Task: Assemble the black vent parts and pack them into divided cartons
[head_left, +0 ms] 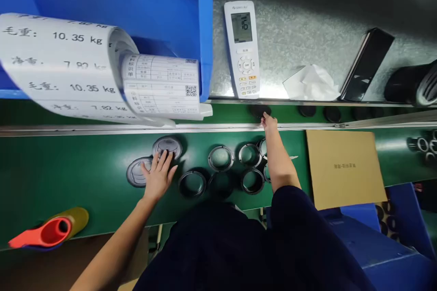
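My left hand (pixel 159 176) lies with its fingers spread over two grey, round, lid-like discs. Its fingertips rest on the farther grey disc (pixel 166 144), and the thumb reaches the edge of the nearer grey disc (pixel 136 173). Beyond the white rail, my right hand (pixel 269 121) is closed at the near edge of a dark round disc (pixel 259 110); the fingertips are partly hidden. Several dark metal rings stand on the green table between my arms, among them a ring with a bright rim (pixel 209 158) and a blacker ring (pixel 180 185). My right forearm covers part of the group.
Behind the white rail (pixel 211 128) lie more dark discs (pixel 332 113). A shelf holds a remote control (pixel 243 54), crumpled paper (pixel 314 82) and a black box (pixel 367 63). Label rolls (pixel 160 84) hang from a blue bin (pixel 205 32). Cardboard (pixel 346 182) lies right, a tape roll (pixel 77 222) left.
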Demonstrator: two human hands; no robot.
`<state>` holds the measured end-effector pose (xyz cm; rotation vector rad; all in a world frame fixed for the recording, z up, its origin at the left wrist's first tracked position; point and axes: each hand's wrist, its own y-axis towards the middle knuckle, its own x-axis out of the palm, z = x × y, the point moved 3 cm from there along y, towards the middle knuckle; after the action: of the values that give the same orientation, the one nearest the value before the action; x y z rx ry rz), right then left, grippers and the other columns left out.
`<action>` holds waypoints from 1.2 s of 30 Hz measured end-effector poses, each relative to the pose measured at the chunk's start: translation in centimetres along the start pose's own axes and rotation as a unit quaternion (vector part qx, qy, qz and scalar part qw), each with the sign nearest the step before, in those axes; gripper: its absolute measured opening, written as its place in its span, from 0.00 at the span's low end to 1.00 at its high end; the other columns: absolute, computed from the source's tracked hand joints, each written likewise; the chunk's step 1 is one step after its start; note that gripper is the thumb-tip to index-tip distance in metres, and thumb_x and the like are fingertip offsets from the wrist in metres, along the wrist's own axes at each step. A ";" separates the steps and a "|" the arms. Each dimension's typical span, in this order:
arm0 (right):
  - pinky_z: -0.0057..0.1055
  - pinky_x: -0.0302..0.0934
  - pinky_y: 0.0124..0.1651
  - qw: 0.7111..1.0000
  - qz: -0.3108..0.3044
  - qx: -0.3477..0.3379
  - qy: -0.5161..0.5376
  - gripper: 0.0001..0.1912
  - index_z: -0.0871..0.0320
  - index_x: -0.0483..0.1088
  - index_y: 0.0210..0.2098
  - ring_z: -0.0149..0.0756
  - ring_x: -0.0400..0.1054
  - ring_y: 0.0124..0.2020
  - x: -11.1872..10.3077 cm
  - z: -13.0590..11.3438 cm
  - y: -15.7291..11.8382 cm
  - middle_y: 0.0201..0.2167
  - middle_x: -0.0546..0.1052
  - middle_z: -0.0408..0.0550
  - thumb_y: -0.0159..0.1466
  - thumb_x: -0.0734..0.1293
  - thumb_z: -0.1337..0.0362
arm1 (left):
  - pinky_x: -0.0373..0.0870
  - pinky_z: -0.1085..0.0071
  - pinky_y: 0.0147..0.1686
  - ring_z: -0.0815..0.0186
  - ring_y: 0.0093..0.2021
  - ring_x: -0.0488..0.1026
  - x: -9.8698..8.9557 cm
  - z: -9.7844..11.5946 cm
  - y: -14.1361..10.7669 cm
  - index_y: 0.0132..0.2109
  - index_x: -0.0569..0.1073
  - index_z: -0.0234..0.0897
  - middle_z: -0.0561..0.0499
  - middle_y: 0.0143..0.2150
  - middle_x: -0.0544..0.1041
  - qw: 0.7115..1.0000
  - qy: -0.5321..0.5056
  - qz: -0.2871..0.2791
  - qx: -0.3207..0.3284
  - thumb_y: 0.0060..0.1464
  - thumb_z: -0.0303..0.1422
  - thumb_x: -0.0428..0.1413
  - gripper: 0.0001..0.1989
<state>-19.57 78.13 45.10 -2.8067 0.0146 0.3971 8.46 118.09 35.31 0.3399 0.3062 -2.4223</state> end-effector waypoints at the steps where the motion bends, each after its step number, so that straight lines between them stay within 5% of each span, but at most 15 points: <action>1: 0.21 0.62 0.26 0.999 -0.011 0.025 0.019 0.18 0.59 0.62 0.28 0.23 0.62 0.20 1.5 0.9 -1.4 0.19 0.67 0.36 0.70 0.70 0.60 | 0.13 0.48 0.70 0.49 0.77 0.45 0.0 0.6 -0.2 0.54 0.79 0.45 0.43 0.71 0.66 1.000 -0.011 0.014 -0.002 0.52 0.37 0.67 0.21; 5: 0.21 0.65 0.25 0.969 -0.185 0.098 0.133 0.28 0.54 0.54 0.26 0.26 0.68 0.21 8.3 5.0 -12.1 0.18 0.69 0.35 0.57 0.80 0.59 | 0.44 0.51 0.74 0.49 0.74 0.55 1.6 4.2 -2.0 0.60 0.74 0.46 0.44 0.71 0.66 0.963 -0.254 0.025 -0.082 0.47 0.39 0.71 0.33; 9: 0.25 0.70 0.29 0.870 -0.445 0.130 0.166 0.30 0.54 0.60 0.29 0.32 0.74 0.27 11.6 8.3 -25.9 0.23 0.74 0.39 0.51 0.82 0.48 | 0.61 0.43 0.67 0.44 0.71 0.61 2.9 7.1 -4.3 0.64 0.70 0.44 0.41 0.70 0.66 0.812 -0.565 -0.043 -0.140 0.52 0.55 0.64 0.37; 12: 0.32 0.72 0.35 0.868 -0.494 0.008 0.059 0.26 0.55 0.67 0.36 0.35 0.74 0.31 11.1 8.4 -31.0 0.29 0.76 0.43 0.59 0.74 0.39 | 0.61 0.49 0.68 0.46 0.71 0.61 1.7 7.8 -6.6 0.59 0.74 0.34 0.37 0.66 0.71 0.754 -0.641 -0.030 -0.140 0.58 0.57 0.58 0.34; 14: 0.40 0.72 0.46 0.885 -0.426 -0.186 -0.029 0.25 0.54 0.71 0.45 0.40 0.73 0.41 10.3 6.8 -31.7 0.39 0.76 0.49 0.65 0.68 0.39 | 0.60 0.48 0.69 0.48 0.72 0.60 0.7 8.1 -8.4 0.60 0.74 0.34 0.39 0.65 0.73 0.739 -0.659 -0.015 -0.141 0.63 0.57 0.52 0.33; 15: 0.45 0.69 0.54 0.871 -0.391 -0.289 -0.072 0.24 0.54 0.73 0.49 0.43 0.71 0.47 9.9 5.8 -31.8 0.45 0.75 0.53 0.68 0.66 0.41 | 0.60 0.46 0.68 0.48 0.72 0.60 0.3 8.2 -9.2 0.61 0.74 0.36 0.40 0.65 0.73 0.734 -0.664 -0.017 -0.143 0.64 0.58 0.50 0.34; 17: 0.53 0.58 0.66 0.801 -0.372 -0.446 -0.146 0.23 0.52 0.75 0.56 0.49 0.63 0.59 9.4 4.1 -32.1 0.56 0.70 0.56 0.71 0.63 0.45 | 0.61 0.42 0.67 0.45 0.71 0.60 -0.1 8.6 -10.8 0.62 0.73 0.36 0.40 0.66 0.72 0.725 -0.671 -0.037 -0.154 0.63 0.63 0.44 0.39; 19: 0.55 0.50 0.70 0.733 -0.397 -0.515 -0.199 0.22 0.48 0.76 0.59 0.51 0.57 0.63 9.4 3.4 -32.5 0.60 0.67 0.54 0.74 0.59 0.48 | 0.62 0.39 0.66 0.42 0.71 0.61 -0.1 9.1 -12.1 0.63 0.72 0.36 0.39 0.66 0.71 0.717 -0.676 -0.057 -0.163 0.60 0.68 0.41 0.44; 21: 0.54 0.49 0.70 0.710 -0.411 -0.525 -0.225 0.24 0.47 0.76 0.59 0.50 0.55 0.64 9.5 3.5 -32.9 0.61 0.66 0.53 0.76 0.55 0.48 | 0.63 0.38 0.65 0.41 0.70 0.61 -0.1 9.5 -13.2 0.63 0.72 0.36 0.37 0.66 0.72 0.713 -0.678 -0.066 -0.164 0.58 0.70 0.38 0.48; 28: 0.51 0.49 0.71 0.736 -0.472 -0.443 -0.198 0.41 0.53 0.82 0.48 0.48 0.56 0.64 9.9 4.4 -34.6 0.57 0.67 0.55 0.73 0.46 0.36 | 0.67 0.34 0.60 0.39 0.65 0.68 -0.3 9.5 -15.8 0.61 0.73 0.35 0.35 0.60 0.76 0.733 -0.664 -0.078 -0.129 0.58 0.69 0.35 0.48; 36: 0.47 0.51 0.71 0.769 -0.504 -0.367 -0.141 0.38 0.49 0.80 0.53 0.45 0.59 0.65 8.6 4.3 -35.7 0.61 0.68 0.50 0.73 0.47 0.35 | 0.69 0.33 0.56 0.38 0.62 0.72 -0.6 9.8 -17.1 0.63 0.71 0.33 0.32 0.58 0.77 0.717 -0.680 -0.094 -0.122 0.56 0.70 0.32 0.52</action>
<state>-10.58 113.74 49.40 -2.8018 -1.9857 0.5977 -3.70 128.32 46.98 -1.6046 -0.0446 -2.1007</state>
